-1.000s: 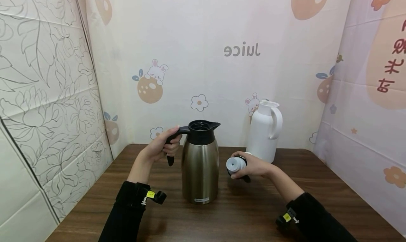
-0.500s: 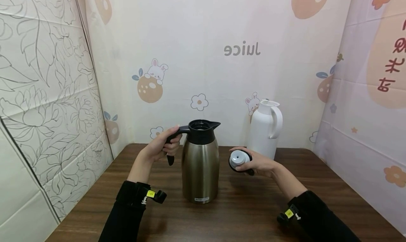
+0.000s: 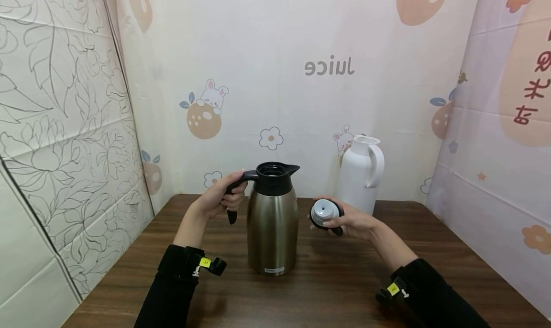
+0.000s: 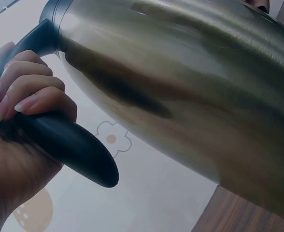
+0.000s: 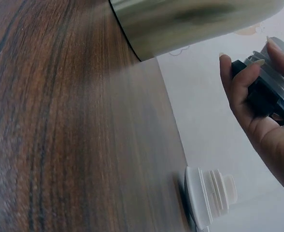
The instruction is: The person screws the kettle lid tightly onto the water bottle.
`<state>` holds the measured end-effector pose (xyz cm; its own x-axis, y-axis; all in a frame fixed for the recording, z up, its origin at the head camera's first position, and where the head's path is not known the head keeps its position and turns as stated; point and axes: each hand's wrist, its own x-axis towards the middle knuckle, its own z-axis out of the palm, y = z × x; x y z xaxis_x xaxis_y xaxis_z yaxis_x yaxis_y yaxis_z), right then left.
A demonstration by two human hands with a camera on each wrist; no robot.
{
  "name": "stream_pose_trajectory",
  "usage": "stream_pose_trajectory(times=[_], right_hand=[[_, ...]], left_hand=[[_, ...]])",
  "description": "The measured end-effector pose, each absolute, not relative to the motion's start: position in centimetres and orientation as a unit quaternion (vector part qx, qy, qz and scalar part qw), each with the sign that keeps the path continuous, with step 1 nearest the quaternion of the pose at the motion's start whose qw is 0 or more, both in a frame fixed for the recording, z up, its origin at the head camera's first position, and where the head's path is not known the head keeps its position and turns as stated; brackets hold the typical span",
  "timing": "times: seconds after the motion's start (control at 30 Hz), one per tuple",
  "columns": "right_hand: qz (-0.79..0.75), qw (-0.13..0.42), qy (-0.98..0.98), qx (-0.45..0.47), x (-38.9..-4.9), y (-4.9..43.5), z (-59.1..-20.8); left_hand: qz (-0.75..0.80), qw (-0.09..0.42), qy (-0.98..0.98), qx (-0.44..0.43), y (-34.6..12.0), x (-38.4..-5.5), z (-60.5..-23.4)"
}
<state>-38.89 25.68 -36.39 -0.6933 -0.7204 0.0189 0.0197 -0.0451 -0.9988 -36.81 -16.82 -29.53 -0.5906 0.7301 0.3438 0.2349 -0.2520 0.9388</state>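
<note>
Jug (image 3: 272, 232) between both hands (image 3: 217, 197)

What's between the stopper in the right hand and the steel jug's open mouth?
No separate object visible between the stopper and the steel jug. Only the jug's black spout juts out on that side; the stopper probably needs lifting over it.

The wood-grain table (image 3: 275, 301), lower frame, bears a metal jug (image 3: 272, 232) at centre and a white jug (image 3: 358, 180) right of centre; a white stopper (image 5: 208, 195), right wrist view, lower right, apparently rests there.
</note>
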Motion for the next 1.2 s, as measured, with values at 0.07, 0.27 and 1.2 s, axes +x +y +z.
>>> stream_pose_trajectory(times=[0.07,0.27,1.2], right_hand=[[-0.680,0.282,0.614,-0.286,-38.96,25.78,-36.35],[-0.705,0.325,0.534,-0.336,-39.33,26.30,-36.43],[-0.770,0.262,0.493,-0.310,-39.15,25.94,-35.66]], left_hand=[[0.674,0.183,0.583,0.415,-16.82,-36.81,-29.57],[0.673,0.181,0.583,0.417,-16.78,-36.77,-29.62],[0.671,0.180,0.578,0.427,-16.75,-36.72,-29.51]])
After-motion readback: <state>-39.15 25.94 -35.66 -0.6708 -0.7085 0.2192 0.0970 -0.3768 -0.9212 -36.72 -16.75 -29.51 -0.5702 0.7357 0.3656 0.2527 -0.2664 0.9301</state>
